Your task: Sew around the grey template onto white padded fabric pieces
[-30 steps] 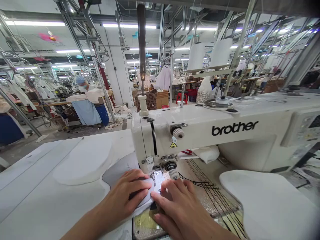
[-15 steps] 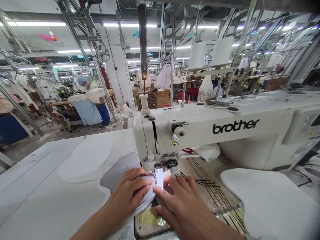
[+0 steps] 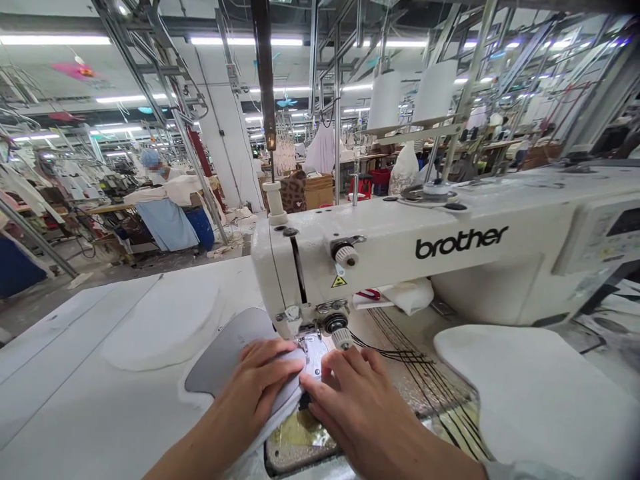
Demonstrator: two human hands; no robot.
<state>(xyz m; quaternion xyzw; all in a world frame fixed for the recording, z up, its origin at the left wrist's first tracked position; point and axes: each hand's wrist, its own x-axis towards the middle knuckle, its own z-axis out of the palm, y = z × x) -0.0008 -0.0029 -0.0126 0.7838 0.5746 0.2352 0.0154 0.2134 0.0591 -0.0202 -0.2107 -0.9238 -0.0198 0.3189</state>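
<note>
My left hand [image 3: 270, 377] lies over a grey, smooth-edged flat piece [image 3: 225, 350] on white fabric [image 3: 267, 427], its fingers stretched towards the needle area. Close to the presser foot [image 3: 303, 343], my right hand [image 3: 350, 393] is partly curled, with its fingertips at the fabric's right edge. The pinch there is partly hidden by the fingers. Both hands sit under the head of a white sewing machine [image 3: 370, 240], where a lamp lights the metal needle plate [image 3: 316, 353].
A rounded stack of white pieces [image 3: 160, 327] lies on the left of the table. Another white piece [image 3: 530, 380] lies at right. Black cords [image 3: 415, 360] cross the machine bed. Thread cones [image 3: 435, 93] stand behind, and a person in a blue cap [image 3: 150, 160] is at the far left.
The camera view has shifted slightly, so the machine and hands appear a little further left. Both hands keep nearly the same place by the presser foot, with the grey piece still under my left hand.
</note>
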